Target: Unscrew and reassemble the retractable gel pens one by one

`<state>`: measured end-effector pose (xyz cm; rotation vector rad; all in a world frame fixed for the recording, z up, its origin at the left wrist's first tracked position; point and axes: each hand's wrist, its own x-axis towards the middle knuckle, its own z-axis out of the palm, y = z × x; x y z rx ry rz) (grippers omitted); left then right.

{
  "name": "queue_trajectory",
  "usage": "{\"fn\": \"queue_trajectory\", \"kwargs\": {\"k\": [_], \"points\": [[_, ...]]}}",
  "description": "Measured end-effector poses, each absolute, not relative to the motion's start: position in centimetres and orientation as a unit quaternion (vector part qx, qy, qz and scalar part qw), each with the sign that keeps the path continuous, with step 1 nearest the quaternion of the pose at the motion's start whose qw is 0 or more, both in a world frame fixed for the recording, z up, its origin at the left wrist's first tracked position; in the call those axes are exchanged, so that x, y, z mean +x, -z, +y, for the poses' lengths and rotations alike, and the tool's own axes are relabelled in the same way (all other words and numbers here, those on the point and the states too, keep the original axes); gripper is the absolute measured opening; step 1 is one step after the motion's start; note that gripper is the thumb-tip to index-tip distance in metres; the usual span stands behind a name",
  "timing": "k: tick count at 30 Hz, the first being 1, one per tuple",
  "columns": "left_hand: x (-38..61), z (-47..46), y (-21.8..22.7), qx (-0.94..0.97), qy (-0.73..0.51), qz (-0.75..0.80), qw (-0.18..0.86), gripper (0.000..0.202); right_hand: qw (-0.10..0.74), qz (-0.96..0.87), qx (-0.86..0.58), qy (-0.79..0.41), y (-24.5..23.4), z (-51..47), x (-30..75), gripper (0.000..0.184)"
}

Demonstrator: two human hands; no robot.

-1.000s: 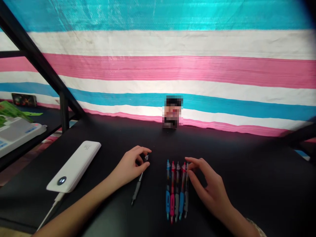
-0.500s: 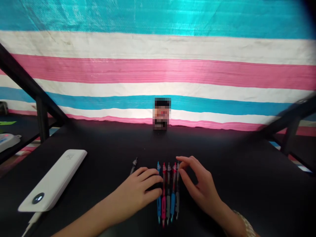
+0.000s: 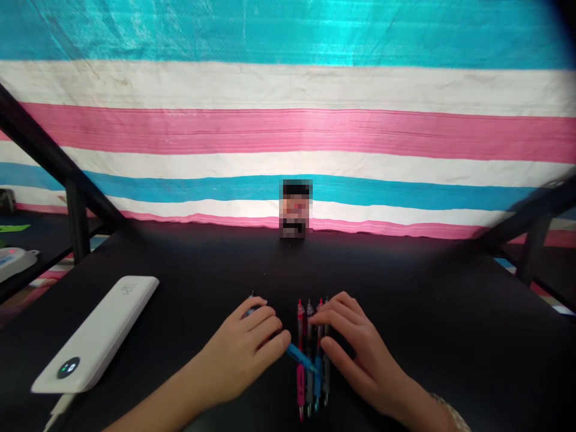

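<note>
My left hand [image 3: 249,345] is closed around a blue pen [image 3: 302,359], which now lies slanted across the lower left of a row of pens [image 3: 314,378] on the black table [image 3: 189,270]. The row holds a red, a grey, a blue and another grey pen, side by side. My right hand [image 3: 355,351] rests with its fingers laid flat over the upper ends of the row. Just beyond my left fingers the tip of a black pen [image 3: 251,295] shows; the rest of it is hidden under the hand.
A white power bank [image 3: 96,336] with a lit indicator and a cable [image 3: 58,408] lies at the left. A small blurred box [image 3: 296,209] stands at the table's back edge against a striped tarp [image 3: 288,126]. Black frame bars [image 3: 45,156] slant at both sides.
My left hand let go of the black pen, moved right to the row and took the leftmost blue pen, turning it slantwise. My right hand settled onto the pens' tops.
</note>
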<state>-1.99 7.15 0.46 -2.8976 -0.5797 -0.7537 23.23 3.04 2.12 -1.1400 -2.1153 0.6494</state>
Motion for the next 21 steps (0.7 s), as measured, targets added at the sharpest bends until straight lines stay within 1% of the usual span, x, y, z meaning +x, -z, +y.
{"fn": "queue_trajectory", "kwargs": {"k": [2, 4, 8, 11, 13, 15, 18, 21], "points": [[-2.0, 7.0, -0.9, -0.941, 0.267, -0.197, 0.069, 0.028, 0.279, -0.826, -0.420, -0.251, -2.2, 2.9, 23.0, 0.012], [-2.0, 6.7, -1.1, -0.933, 0.279, -0.203, 0.097, 0.027, 0.252, -0.843, -0.414, -0.232, -2.1, 2.8, 22.7, 0.018], [-1.8, 6.2, -1.4, -0.932, 0.266, -0.209, 0.127, 0.030, 0.258, -0.842, -0.419, -0.224, -1.5, 2.7, 22.5, 0.024], [-1.5, 5.9, -1.3, -0.935, 0.251, -0.215, 0.129, 0.028, 0.273, -0.845, -0.419, -0.190, -1.0, 2.9, 22.4, 0.035], [-1.3, 5.6, -1.0, -0.935, 0.234, -0.240, 0.112, 0.026, 0.289, -0.853, -0.413, -0.137, -0.7, 2.9, 22.2, 0.043], [-1.2, 5.4, -0.5, -0.938, 0.207, -0.267, 0.078, 0.026, 0.307, -0.857, -0.402, -0.102, -0.4, 2.9, 22.0, 0.046], [-1.1, 5.0, -0.1, -0.941, 0.186, -0.282, 0.019, 0.025, 0.327, -0.856, -0.390, -0.085, 0.0, 2.7, 21.7, 0.046], [-1.3, 4.8, 0.0, -0.941, 0.165, -0.288, -0.062, 0.025, 0.331, -0.855, -0.390, -0.086, 0.3, 2.5, 21.6, 0.044]]}}
